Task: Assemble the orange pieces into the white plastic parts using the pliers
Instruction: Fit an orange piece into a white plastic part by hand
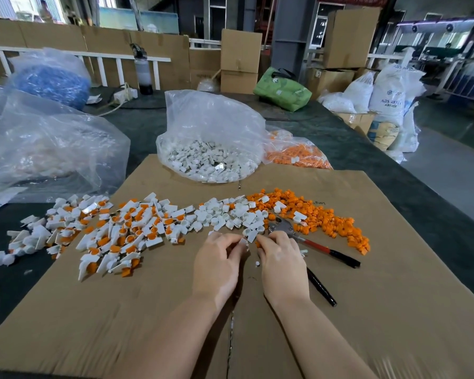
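Left hand (pixel 216 258): pinches a white part (pixel 242 242).
Right hand (pixel 278 254): fingers curled on an orange piece (pixel 257 244) (barely visible).
Pliers (pixel 309 243): on cardboard (pixel 367 296), just right of right hand, handles pointing right.

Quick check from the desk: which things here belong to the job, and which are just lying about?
Job: left hand pinching a white part; right hand; pliers; loose orange pieces; finished pile.

Lying about: green bag; bottle; blue bagful; cardboard boxes.
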